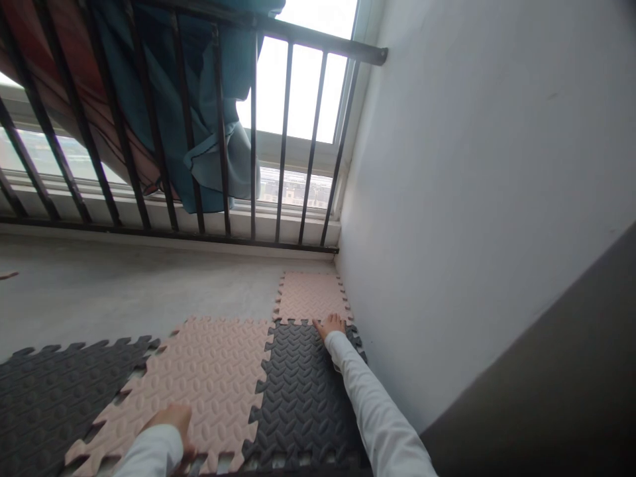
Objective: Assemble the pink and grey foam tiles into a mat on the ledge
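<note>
My right hand reaches forward with its fingers spread flat on the seam between a small-looking far pink foam mat tile and a black foam mat tile. The two tiles meet along their toothed edges. My left hand rests near the front edge of a nearer pink foam mat tile; its fingers are mostly hidden beneath it. This pink tile adjoins the black one, and gaps show at some of its teeth.
Another dark foam tile lies at the left. Grey floor stretches behind the tiles. A white wall rises along the right side. At the back, a dark metal railing stands before windows, with teal cloth and reddish cloth behind its bars.
</note>
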The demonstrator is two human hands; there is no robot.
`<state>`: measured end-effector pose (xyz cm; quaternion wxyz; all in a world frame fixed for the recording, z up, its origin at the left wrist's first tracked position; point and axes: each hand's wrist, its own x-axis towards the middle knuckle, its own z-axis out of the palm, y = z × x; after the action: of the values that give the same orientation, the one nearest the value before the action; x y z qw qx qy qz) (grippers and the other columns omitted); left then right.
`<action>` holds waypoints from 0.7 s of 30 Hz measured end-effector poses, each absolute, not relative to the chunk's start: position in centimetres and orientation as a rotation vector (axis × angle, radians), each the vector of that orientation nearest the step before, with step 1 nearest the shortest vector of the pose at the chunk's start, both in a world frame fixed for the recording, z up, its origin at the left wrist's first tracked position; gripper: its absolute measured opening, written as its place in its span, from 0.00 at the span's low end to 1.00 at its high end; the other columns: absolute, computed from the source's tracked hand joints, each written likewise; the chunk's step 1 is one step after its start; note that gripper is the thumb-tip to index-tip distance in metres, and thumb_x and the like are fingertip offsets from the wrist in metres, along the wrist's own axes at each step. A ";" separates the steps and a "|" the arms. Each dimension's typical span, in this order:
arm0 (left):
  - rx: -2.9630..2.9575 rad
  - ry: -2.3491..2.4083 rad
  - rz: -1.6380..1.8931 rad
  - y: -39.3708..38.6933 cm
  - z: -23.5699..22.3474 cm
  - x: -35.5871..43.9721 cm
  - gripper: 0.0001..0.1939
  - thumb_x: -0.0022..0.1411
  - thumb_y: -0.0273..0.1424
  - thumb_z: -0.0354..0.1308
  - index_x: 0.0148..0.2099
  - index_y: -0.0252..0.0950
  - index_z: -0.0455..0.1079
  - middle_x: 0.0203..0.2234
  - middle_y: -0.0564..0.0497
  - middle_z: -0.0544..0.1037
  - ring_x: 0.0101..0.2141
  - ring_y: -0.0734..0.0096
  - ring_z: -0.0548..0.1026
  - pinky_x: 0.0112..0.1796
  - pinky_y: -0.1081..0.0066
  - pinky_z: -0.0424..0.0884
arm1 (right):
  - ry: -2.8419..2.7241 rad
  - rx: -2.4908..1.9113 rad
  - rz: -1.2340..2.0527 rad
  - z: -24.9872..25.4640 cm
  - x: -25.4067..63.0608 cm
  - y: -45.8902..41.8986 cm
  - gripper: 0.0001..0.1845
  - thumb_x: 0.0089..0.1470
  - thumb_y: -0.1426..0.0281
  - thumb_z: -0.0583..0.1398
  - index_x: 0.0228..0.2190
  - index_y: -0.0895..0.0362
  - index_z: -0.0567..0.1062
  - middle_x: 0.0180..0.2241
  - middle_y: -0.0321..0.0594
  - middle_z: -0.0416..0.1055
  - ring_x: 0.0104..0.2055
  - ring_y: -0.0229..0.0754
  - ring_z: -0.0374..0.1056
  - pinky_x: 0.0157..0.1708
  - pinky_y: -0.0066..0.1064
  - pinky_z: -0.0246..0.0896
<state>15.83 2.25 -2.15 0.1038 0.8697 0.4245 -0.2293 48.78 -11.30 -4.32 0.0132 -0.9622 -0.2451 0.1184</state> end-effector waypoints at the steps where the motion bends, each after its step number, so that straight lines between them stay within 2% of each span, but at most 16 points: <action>1: 2.566 1.253 -0.678 2.2 -2.1 15.8 0.24 0.29 0.28 0.58 0.37 0.32 0.72 0.40 0.37 0.74 0.42 0.54 0.71 0.41 0.65 0.68 | -0.696 -3.016 0.343 -4.2 49.0 -11.6 0.46 0.49 0.48 0.35 0.55 0.74 0.45 0.58 0.59 0.39 0.60 0.49 0.35 0.57 0.41 0.27; 6: 2.565 1.245 -0.697 1.7 -1.2 15.9 0.25 0.31 0.28 0.58 0.38 0.32 0.72 0.41 0.38 0.73 0.42 0.54 0.71 0.40 0.64 0.68 | -0.724 -3.081 0.418 -4.0 49.6 -13.0 0.50 0.45 0.44 0.40 0.55 0.75 0.45 0.58 0.60 0.37 0.61 0.52 0.32 0.57 0.42 0.26; 9: 2.577 1.230 -0.713 1.7 -1.1 16.2 0.24 0.29 0.26 0.58 0.37 0.31 0.73 0.40 0.37 0.74 0.42 0.54 0.71 0.39 0.65 0.69 | -0.912 -3.003 0.366 -3.6 48.9 -12.6 0.46 0.48 0.47 0.39 0.55 0.73 0.46 0.59 0.57 0.39 0.61 0.50 0.34 0.57 0.40 0.28; 13: 2.553 1.225 -0.730 2.1 -1.7 16.5 0.23 0.27 0.26 0.60 0.34 0.34 0.74 0.39 0.39 0.75 0.42 0.53 0.70 0.39 0.65 0.69 | -1.402 -2.712 0.300 -3.2 45.8 -9.5 0.42 0.49 0.49 0.37 0.56 0.68 0.44 0.60 0.50 0.33 0.61 0.46 0.31 0.57 0.40 0.28; 17: 2.559 1.231 -0.709 2.3 -2.0 16.2 0.21 0.26 0.26 0.60 0.31 0.35 0.74 0.37 0.39 0.75 0.42 0.53 0.71 0.40 0.64 0.69 | -1.583 -2.545 0.196 -3.8 42.1 -5.7 0.42 0.49 0.49 0.38 0.57 0.65 0.40 0.60 0.47 0.30 0.61 0.44 0.26 0.58 0.41 0.25; 19: 2.572 1.235 -0.681 2.1 -2.0 16.0 0.22 0.28 0.28 0.60 0.33 0.34 0.73 0.38 0.38 0.75 0.42 0.53 0.71 0.41 0.64 0.68 | -1.566 -2.589 0.251 -4.2 41.2 -4.5 0.41 0.49 0.49 0.39 0.56 0.65 0.42 0.60 0.47 0.33 0.61 0.44 0.28 0.58 0.43 0.23; 21: 2.573 1.253 -0.658 1.9 -1.8 15.8 0.24 0.29 0.29 0.60 0.36 0.32 0.72 0.40 0.37 0.74 0.42 0.53 0.71 0.42 0.63 0.68 | -1.541 -2.661 0.358 -4.3 41.2 -3.8 0.39 0.49 0.50 0.38 0.56 0.64 0.47 0.59 0.49 0.40 0.61 0.45 0.34 0.57 0.45 0.21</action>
<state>15.83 1.92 -1.82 0.1023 0.8716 0.4243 -0.2230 41.19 -3.78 -4.29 0.0231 -0.8594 -0.4976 0.1156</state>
